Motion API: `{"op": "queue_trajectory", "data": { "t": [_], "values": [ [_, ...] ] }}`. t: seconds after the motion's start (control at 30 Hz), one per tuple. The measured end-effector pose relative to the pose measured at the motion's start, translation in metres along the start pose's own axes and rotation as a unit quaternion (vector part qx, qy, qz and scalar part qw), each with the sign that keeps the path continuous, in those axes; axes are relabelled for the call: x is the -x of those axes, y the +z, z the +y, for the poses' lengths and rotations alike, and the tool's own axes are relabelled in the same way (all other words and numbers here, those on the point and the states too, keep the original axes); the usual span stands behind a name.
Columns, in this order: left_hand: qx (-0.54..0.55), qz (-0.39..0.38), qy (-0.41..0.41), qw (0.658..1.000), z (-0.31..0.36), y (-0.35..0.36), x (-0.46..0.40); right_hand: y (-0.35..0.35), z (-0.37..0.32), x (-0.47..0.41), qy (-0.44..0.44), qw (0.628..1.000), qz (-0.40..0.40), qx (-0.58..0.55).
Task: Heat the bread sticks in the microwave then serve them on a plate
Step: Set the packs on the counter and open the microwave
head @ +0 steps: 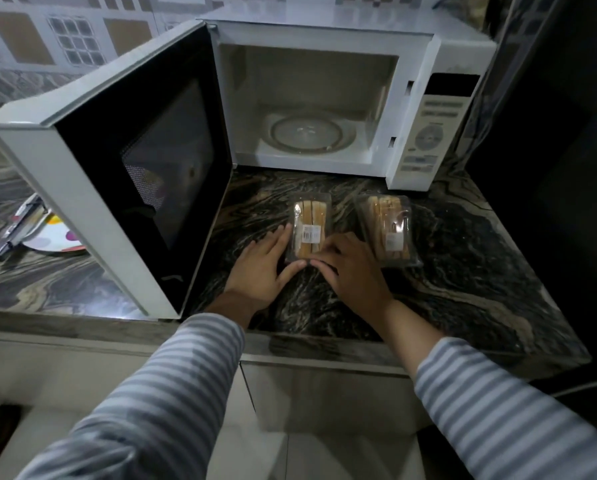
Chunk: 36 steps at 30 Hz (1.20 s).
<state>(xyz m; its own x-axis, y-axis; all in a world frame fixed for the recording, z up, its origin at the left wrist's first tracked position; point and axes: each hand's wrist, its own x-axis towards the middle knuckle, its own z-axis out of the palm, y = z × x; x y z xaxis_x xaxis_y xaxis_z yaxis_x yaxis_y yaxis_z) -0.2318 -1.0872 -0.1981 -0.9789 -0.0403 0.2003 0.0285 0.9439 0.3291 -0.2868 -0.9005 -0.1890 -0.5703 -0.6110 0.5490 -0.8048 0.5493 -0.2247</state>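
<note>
Two clear plastic packs of bread sticks lie on the dark marble counter in front of the white microwave [411,98]. The microwave door [134,168] stands wide open and its glass turntable [305,133] is bare. My left hand [260,268] rests against the left side and near corner of the left pack [310,223], fingers spread along it. My right hand [350,268] covers that pack's near right corner, fingertips on its edge. The right pack [387,226] lies untouched beside it. A dotted plate [56,237] sits left of the door, partly hidden.
The open door swings out over the counter's left half and blocks the way to the plate. A dark utensil [20,223] lies on the plate. The counter's front edge [325,344] runs just under my wrists. A dark wall closes the right side.
</note>
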Motion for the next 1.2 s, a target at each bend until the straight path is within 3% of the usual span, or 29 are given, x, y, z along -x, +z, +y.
{"op": "queue_trajectory", "data": {
  "t": [0.33, 0.63, 0.8, 1.2],
  "values": [
    [0.003, 0.001, 0.005, 1.0, -0.001, 0.001, 0.001, 0.006, -0.008, 0.001, -0.055, 0.998, 0.008, -0.003],
    [-0.018, -0.007, 0.004, 1.0, -0.003, 0.004, -0.001, 0.005, -0.011, 0.001, -0.054, 0.999, -0.004, 0.001],
    [-0.032, -0.017, 0.001, 0.999, -0.005, 0.004, -0.002, 0.005, -0.011, 0.003, -0.051, 0.997, 0.052, 0.0],
    [-0.01, -0.043, -0.012, 0.999, 0.003, -0.004, 0.002, 0.007, -0.01, 0.005, -0.06, 0.998, 0.015, -0.017]
  ]
}}
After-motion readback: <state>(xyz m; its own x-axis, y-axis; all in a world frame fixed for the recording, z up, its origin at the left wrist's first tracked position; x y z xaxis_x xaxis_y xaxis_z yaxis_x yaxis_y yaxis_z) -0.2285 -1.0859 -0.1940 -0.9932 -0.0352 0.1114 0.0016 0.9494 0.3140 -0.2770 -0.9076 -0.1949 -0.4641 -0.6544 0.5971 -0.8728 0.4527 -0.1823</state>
